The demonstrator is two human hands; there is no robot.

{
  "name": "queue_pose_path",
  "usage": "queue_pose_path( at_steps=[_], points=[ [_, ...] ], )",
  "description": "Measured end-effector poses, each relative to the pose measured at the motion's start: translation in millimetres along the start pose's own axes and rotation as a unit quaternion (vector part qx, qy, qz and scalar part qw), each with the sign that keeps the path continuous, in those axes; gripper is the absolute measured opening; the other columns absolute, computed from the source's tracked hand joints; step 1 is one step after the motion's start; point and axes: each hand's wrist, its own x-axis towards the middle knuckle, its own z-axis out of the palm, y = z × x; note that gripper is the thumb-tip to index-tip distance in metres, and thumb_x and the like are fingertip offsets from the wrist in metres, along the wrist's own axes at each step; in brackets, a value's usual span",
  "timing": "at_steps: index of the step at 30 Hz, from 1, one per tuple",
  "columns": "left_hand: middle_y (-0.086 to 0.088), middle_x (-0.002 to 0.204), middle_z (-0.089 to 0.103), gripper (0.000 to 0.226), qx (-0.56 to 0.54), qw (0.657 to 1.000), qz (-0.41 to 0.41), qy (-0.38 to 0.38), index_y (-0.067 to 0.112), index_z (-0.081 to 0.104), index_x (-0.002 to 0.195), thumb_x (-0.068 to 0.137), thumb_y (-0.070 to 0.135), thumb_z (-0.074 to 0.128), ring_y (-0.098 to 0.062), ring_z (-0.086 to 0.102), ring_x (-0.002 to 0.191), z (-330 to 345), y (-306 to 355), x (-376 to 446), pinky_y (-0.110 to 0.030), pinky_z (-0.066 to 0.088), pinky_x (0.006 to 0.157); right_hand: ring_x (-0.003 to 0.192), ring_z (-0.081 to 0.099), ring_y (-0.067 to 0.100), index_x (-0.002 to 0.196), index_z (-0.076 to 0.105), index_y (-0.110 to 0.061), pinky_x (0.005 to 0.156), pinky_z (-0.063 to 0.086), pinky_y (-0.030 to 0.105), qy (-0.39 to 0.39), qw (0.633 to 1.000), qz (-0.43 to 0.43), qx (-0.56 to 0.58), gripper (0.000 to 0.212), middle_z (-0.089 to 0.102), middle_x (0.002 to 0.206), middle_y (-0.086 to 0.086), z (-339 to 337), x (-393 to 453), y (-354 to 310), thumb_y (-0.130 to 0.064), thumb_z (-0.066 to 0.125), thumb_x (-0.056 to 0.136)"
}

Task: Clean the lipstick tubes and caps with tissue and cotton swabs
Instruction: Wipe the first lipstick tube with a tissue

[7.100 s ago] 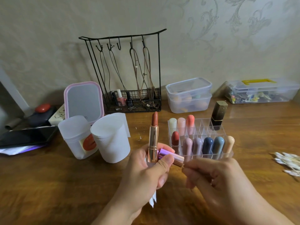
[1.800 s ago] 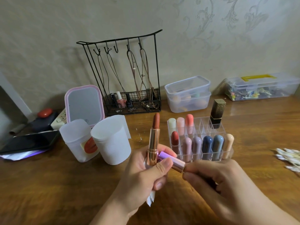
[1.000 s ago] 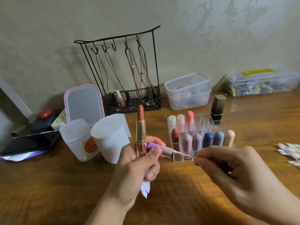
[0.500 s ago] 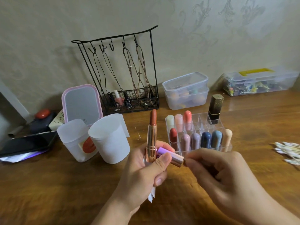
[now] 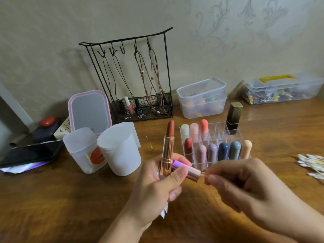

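Observation:
My left hand (image 5: 154, 186) grips an upright rose-gold lipstick tube (image 5: 167, 153) with its brown-red bullet extended, a purple and rose-gold cap (image 5: 185, 170) lying sideways under the thumb, and a white tissue (image 5: 164, 210) that pokes out below the palm. My right hand (image 5: 245, 186) pinches a cotton swab; only a short piece of it shows at the cap's open end (image 5: 202, 175). Behind the hands stands a clear organizer (image 5: 216, 130) with several coloured lipsticks. A pile of cotton swabs (image 5: 311, 165) lies at the right edge.
Two white cups (image 5: 121, 151) stand left of my hands. Behind them are a pink-framed mirror (image 5: 89, 111), a black wire jewellery rack (image 5: 138, 81), stacked clear boxes (image 5: 201, 98) and a yellow-handled clear case (image 5: 280, 88). A phone (image 5: 29, 153) lies far left on the wooden table (image 5: 61, 199).
One second ago the swab was drawn out of the cap, its stick visible. My right hand has since moved back in, and the swab sits deep in the cap again.

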Motion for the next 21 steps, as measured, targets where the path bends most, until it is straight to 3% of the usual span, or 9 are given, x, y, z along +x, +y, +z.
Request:
queue_pose_path(
  at_steps=[2, 7, 10, 13, 16, 19, 21],
  points=[
    [-0.008, 0.057, 0.045, 0.027, -0.011, 1.000, -0.003, 0.009, 0.017, 0.070, 0.092, 0.077, 0.038, 0.064, -0.014, 0.041, 0.048, -1.6, 0.9, 1.6, -0.021, 0.036, 0.045, 0.045, 0.044, 0.007, 0.080, 0.070, -0.024, 0.045, 0.037, 0.025, 0.042, 0.997, 0.026, 0.065, 0.021, 0.053, 0.049, -0.003, -1.2, -0.1, 5.2, -0.036, 0.058, 0.093],
    [-0.008, 0.062, 0.046, 0.023, -0.152, 0.986, -0.023, 0.066, 0.007, 0.069, 0.089, 0.079, 0.027, 0.061, -0.012, 0.039, 0.044, -13.9, 3.2, 5.3, -0.020, 0.031, 0.042, 0.046, 0.041, 0.010, 0.082, 0.070, -0.019, 0.044, 0.033, 0.025, 0.043, 0.992, 0.058, 0.104, 0.027, 0.051, 0.050, 0.000, -1.5, -0.9, 4.9, -0.042, 0.059, 0.089],
    [-0.008, 0.066, 0.047, 0.008, -0.291, 0.951, -0.038, 0.099, 0.010, 0.069, 0.080, 0.079, 0.016, 0.064, -0.011, 0.039, 0.044, -18.1, 5.2, 9.3, -0.018, 0.031, 0.040, 0.050, 0.054, 0.005, 0.078, 0.069, -0.029, 0.049, 0.043, 0.019, 0.037, 0.995, 0.048, -0.084, 0.018, 0.063, 0.061, -0.012, 2.4, -2.1, 8.8, -0.037, 0.060, 0.092],
    [-0.006, 0.065, 0.049, 0.012, -0.349, 0.926, -0.048, 0.138, 0.014, 0.070, 0.071, 0.079, 0.017, 0.061, -0.012, 0.042, 0.051, -16.8, 5.1, 12.7, -0.022, 0.036, 0.050, 0.059, 0.059, 0.002, 0.083, 0.061, -0.035, 0.054, 0.051, 0.023, -0.010, 0.949, 0.043, -0.313, 0.021, 0.062, 0.068, -0.020, 20.1, -0.7, 20.9, -0.050, 0.046, 0.087],
    [-0.006, 0.066, 0.050, 0.011, -0.350, 0.923, -0.061, 0.150, 0.017, 0.072, 0.071, 0.077, 0.019, 0.062, -0.014, 0.046, 0.057, -12.5, 4.5, 13.7, -0.029, 0.038, 0.065, 0.063, 0.060, 0.007, 0.085, 0.059, -0.034, 0.055, 0.053, 0.029, -0.019, 0.931, 0.046, -0.361, 0.025, 0.061, 0.075, -0.018, 32.0, -1.2, 33.5, -0.051, 0.041, 0.086],
    [-0.006, 0.068, 0.050, 0.010, -0.337, 0.927, -0.070, 0.151, 0.018, 0.071, 0.073, 0.077, 0.020, 0.062, -0.015, 0.048, 0.059, -9.9, 3.1, 13.5, -0.032, 0.038, 0.069, 0.073, 0.063, 0.010, 0.094, 0.059, -0.035, 0.061, 0.054, 0.029, 0.008, 0.926, 0.035, -0.376, 0.021, 0.062, 0.087, -0.018, 32.9, 0.0, 33.1, -0.051, 0.045, 0.090],
    [-0.006, 0.068, 0.050, 0.012, -0.335, 0.928, -0.067, 0.151, 0.018, 0.072, 0.073, 0.078, 0.020, 0.061, -0.015, 0.048, 0.060, -8.8, 3.0, 12.7, -0.032, 0.038, 0.069, 0.080, 0.064, 0.009, 0.104, 0.057, -0.037, 0.064, 0.054, 0.026, 0.030, 0.911, 0.034, -0.409, 0.030, 0.059, 0.095, -0.019, 32.5, 0.4, 32.1, -0.057, 0.039, 0.092]
  ],
)
